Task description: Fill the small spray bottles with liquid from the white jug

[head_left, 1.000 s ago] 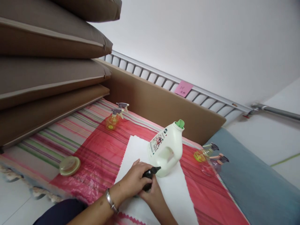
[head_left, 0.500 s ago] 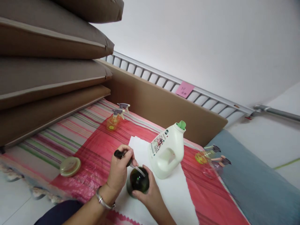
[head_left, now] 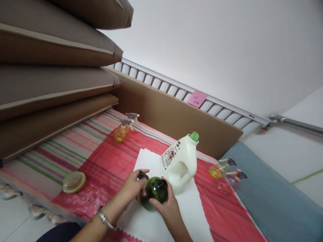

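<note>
A round, dark green bottle is in my right hand, whose thumb and fingers wrap its right side; it looks tilted over the white cloth. On the bottle's left, my left hand is closed around a black spray head, with its fingertips near the glass. The spray head's tube cannot be seen, and my left fingers are partly hidden and blurred. Just behind the bottle stands a pale green jug with a handle, a label and a green spout piece in its neck. White cloth lies under both.
Clear yellow spray bottles stand at the back left. More spray bottles lie tilted at the right. A round lidded tub sits at the left on the red sheet. Stacked cushions rise at the left, and a brown board borders the back.
My left hand has brought the spray head closer to the bottle; its pale tube, visible before, no longer shows. The bottle has shifted slightly right and turned in my right hand.
</note>
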